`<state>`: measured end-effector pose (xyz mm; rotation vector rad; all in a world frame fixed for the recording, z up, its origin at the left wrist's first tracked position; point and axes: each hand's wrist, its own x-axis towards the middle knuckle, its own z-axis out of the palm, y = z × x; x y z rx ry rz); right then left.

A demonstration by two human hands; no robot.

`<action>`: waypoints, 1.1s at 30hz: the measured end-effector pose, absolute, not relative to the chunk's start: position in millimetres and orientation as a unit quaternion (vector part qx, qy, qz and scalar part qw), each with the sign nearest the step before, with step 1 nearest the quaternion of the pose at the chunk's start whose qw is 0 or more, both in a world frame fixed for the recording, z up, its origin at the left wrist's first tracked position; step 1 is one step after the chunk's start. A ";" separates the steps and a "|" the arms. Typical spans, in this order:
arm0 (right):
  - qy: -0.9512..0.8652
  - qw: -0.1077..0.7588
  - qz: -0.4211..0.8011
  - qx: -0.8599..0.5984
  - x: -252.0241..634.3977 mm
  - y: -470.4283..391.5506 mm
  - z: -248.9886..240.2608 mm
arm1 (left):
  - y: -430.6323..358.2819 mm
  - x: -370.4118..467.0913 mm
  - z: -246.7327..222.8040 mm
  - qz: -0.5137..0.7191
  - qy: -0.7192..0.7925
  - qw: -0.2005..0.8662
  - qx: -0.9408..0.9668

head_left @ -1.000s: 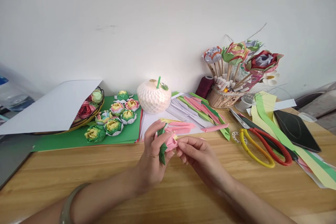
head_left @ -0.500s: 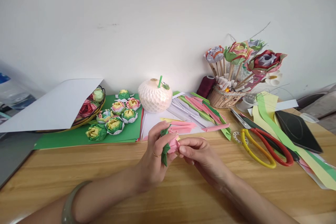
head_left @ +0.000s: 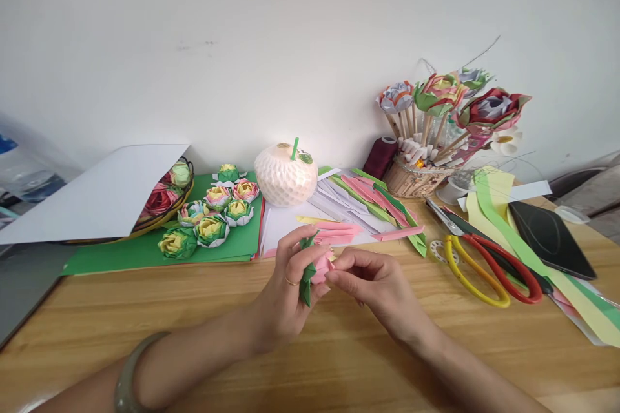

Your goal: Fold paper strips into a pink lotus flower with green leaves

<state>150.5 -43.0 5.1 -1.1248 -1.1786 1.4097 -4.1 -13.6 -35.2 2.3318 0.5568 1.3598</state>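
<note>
A folded paper flower (head_left: 320, 267) with pink petals, a bit of yellow and dark green outer leaves is held above the front of the wooden table. My left hand (head_left: 289, 287) is closed around its green side, a ring on one finger. Thumb and forefinger of my right hand (head_left: 372, 281) pinch the edge of a pink petal on the right side. Behind my hands lie folded pink paper strips (head_left: 339, 231) on white sheets. The underside of the flower is hidden by my left fingers.
Several finished paper flowers (head_left: 212, 231) stand on green paper (head_left: 121, 261) at left, beside a basket under a white sheet (head_left: 106, 197). A white foam-netted fruit (head_left: 285, 175) is at the back. Scissors (head_left: 484, 264), a dark tablet (head_left: 552, 239) and a basket of stemmed flowers (head_left: 419, 179) are right.
My right hand has shifted slightly, its thumb and forefinger moving a little upward along the pink petal's edge. My left hand keeps its hold on the flower.
</note>
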 end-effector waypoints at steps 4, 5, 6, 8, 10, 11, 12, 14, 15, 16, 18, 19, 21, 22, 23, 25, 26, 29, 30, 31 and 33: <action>-0.486 0.458 0.565 -0.485 153.5 -42.9 3.1 | -12.7 -5.3 -36.6 0.472 0.223 0.282 0.805; -0.489 0.456 0.559 -0.491 154.2 -43.1 2.8 | -12.3 -5.7 -36.5 0.473 0.233 0.307 0.792; -0.494 0.458 0.548 -0.496 154.8 -43.5 2.5 | -11.9 -6.1 -36.1 0.473 0.243 0.337 0.777; -0.509 0.474 0.506 -0.510 155.7 -44.7 2.7 | -11.0 -7.0 -34.5 0.468 0.258 0.410 0.739; -0.530 0.499 0.447 -0.520 156.4 -46.0 3.5 | -10.4 -7.5 -32.1 0.453 0.263 0.506 0.685; -0.541 0.508 0.419 -0.523 156.7 -46.5 4.1 | -10.1 -7.5 -30.6 0.442 0.260 0.559 0.652; -0.553 0.513 0.398 -0.523 157.2 -46.7 4.8 | -10.0 -7.3 -28.9 0.428 0.254 0.611 0.616; -0.572 0.505 0.381 -0.522 158.2 -46.4 6.5 | -10.1 -6.2 -25.1 0.402 0.244 0.696 0.543; -0.577 0.498 0.383 -0.521 158.7 -45.9 7.5 | -10.3 -5.5 -23.3 0.389 0.246 0.726 0.510; -0.581 0.490 0.390 -0.519 159.2 -45.4 8.5 | -10.6 -4.9 -21.8 0.379 0.255 0.748 0.482; -0.589 0.479 0.403 -0.512 160.0 -44.5 10.3 | -11.1 -4.0 -20.3 0.362 0.278 0.780 0.429; -0.595 0.474 0.405 -0.508 160.3 -44.3 10.9 | -11.2 -3.8 -20.4 0.354 0.286 0.794 0.404; -0.613 0.466 0.399 -0.499 160.2 -44.4 11.3 | -11.0 -3.6 -21.7 0.331 0.287 0.821 0.366; -0.623 0.460 0.393 -0.495 159.9 -44.7 11.0 | -10.7 -3.5 -22.5 0.317 0.281 0.832 0.357; -0.634 0.454 0.386 -0.493 159.6 -45.1 10.5 | -10.2 -3.4 -23.0 0.302 0.276 0.841 0.353; -0.655 0.436 0.371 -0.493 159.0 -45.8 9.0 | -9.4 -3.2 -23.1 0.275 0.273 0.851 0.353; -0.665 0.425 0.363 -0.496 158.7 -46.2 8.2 | -9.1 -3.1 -22.7 0.265 0.276 0.852 0.356; -0.682 0.404 0.353 -0.498 158.1 -47.0 7.2 | -8.9 -3.1 -21.5 0.245 0.293 0.851 0.361; -0.683 0.401 0.357 -0.496 157.8 -47.1 7.5 | -9.0 -3.2 -21.5 0.237 0.299 0.851 0.361; -0.680 0.400 0.364 -0.494 157.4 -47.3 8.3 | -9.3 -3.4 -21.8 0.230 0.303 0.852 0.361; -0.662 0.401 0.398 -0.493 156.5 -47.3 10.9 | -10.1 -3.7 -23.3 0.214 0.307 0.854 0.363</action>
